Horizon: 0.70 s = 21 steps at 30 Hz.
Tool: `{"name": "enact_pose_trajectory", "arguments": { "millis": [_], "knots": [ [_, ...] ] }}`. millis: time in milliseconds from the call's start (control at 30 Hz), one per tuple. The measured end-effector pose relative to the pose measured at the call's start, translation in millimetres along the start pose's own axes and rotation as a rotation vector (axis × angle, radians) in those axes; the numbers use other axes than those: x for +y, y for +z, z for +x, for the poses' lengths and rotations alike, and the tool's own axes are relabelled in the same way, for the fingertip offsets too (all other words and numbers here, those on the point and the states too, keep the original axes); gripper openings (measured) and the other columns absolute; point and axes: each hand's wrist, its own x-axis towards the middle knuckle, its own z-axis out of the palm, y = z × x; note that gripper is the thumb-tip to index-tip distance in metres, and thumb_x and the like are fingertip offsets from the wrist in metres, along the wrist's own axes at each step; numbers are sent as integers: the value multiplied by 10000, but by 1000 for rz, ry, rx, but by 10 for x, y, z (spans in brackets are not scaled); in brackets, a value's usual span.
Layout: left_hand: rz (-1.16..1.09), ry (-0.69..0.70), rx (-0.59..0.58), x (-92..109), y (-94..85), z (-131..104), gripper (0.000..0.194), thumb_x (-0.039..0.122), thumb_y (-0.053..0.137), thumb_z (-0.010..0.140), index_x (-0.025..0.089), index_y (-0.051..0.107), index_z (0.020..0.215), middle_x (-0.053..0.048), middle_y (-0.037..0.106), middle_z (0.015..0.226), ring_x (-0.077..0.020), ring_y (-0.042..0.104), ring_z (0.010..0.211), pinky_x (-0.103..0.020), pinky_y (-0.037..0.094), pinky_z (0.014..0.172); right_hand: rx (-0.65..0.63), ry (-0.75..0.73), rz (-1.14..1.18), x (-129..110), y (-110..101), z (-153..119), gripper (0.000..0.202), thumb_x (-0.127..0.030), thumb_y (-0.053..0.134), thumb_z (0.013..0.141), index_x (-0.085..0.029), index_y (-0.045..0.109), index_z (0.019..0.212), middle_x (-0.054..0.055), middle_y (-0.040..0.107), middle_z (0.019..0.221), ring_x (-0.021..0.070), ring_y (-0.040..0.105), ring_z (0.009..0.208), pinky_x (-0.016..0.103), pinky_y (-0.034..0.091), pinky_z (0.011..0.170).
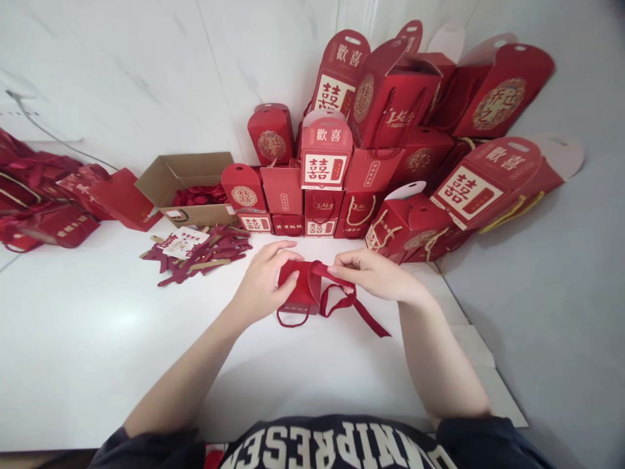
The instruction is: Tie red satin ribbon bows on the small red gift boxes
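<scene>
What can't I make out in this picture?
All in the head view.
Hidden: left end of the small red box, behind the left hand.
Hidden: pinched part of the ribbon, inside the right hand.
Cut off: leftmost red packaging, by the left edge.
Too small: small print on the white card.

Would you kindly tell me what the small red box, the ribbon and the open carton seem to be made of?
Small red box: probably thin card, smooth with slight sheen; its top has a clean edge. Ribbon: likely fabric, satin or velvet unclear; it loops limply. Open carton: apparently brown cardboard, matt, with stiff flaps.
</scene>
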Motion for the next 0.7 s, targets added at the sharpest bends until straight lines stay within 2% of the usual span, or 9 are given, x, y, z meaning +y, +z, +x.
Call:
{"name": "enact_pose_trajectory", "arguments": {
  "millis": [67, 200, 300, 500, 700],
  "knots": [
    [23, -32, -59, -60, 47, 19, 222, 211, 511, 855, 210, 620, 1048, -72, 522, 1313, -230, 473, 1247, -413, 377, 1074, 8, 35, -111, 30, -9, 2, 410, -486, 476, 887, -178, 524, 620, -24, 489, 580, 105, 434, 556, 248, 340, 549],
    [11, -64, -132, -96, 98, 23, 247, 229, 496, 871, 218, 620, 1084, -70, 483, 1362, -216, 432, 1288, -412, 345, 1104, 9, 71, -213, 24, 18, 18, 419, -499, 462, 880, -183, 471, 604, -36, 443, 576, 100, 391, 558, 244, 302, 533],
    [-22, -64, -165, -98, 106, 22, 259, 270, 506, 878, 225, 624, 1104, -69, 476, 1376, -219, 420, 1303, -414, 339, 1111, -8, 84, -225, 20, 42, 43, 424, -509, 459, 876, -185, 455, 601, -41, 444, 571, 98, 385, 553, 242, 301, 531],
    [-132, -95, -200, -113, 182, 29, 273, 330, 483, 901, 225, 642, 1098, -76, 487, 1368, -234, 417, 1312, -434, 342, 1114, -55, 106, -195, 120, 109, 132, 398, -467, 453, 873, -184, 540, 607, -30, 507, 566, 100, 406, 520, 251, 303, 525],
    [-264, -159, -225, -110, 218, 43, 186, 316, 507, 882, 212, 654, 925, -64, 507, 1348, -225, 443, 1293, -422, 353, 1107, -42, 108, -230, 157, 123, 157, 361, -421, 460, 869, -183, 545, 611, -31, 524, 572, 102, 422, 531, 249, 306, 525]
  ]
}}
